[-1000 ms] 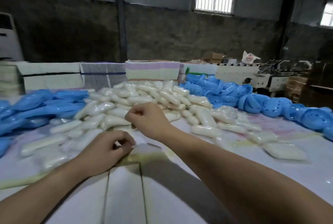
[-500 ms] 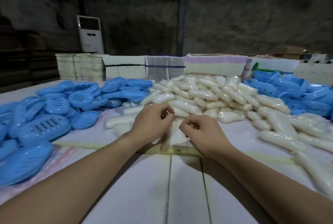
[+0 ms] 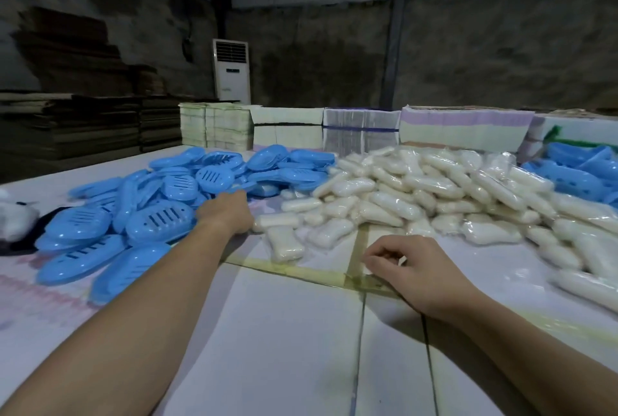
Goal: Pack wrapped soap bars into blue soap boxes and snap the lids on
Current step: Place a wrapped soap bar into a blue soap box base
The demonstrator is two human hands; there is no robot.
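A heap of blue soap box halves point(image 3: 160, 218), some slotted, covers the left of the white table point(image 3: 284, 342). To its right lies a big pile of wrapped white soap bars point(image 3: 418, 188). My left hand point(image 3: 227, 213) reaches forward to the near right edge of the blue heap, its fingertips at a blue piece; I cannot see a grip. Close to me, my right hand point(image 3: 414, 270) rests on the table, fingers curled under, nothing visible in it. One wrapped bar point(image 3: 284, 243) lies between my hands.
More blue box halves point(image 3: 578, 174) lie at the far right. Stacks of flat printed cartons point(image 3: 461, 128) line the table's far edge. A white and dark object point(image 3: 15, 215) sits at the left edge. Behind stand cardboard stacks point(image 3: 67, 128) and an air conditioner point(image 3: 231, 71).
My view has swung left. My hands, close together in front of the soap pile before, have parted: the left one moved out to the blue heap, the right one stayed on the table.
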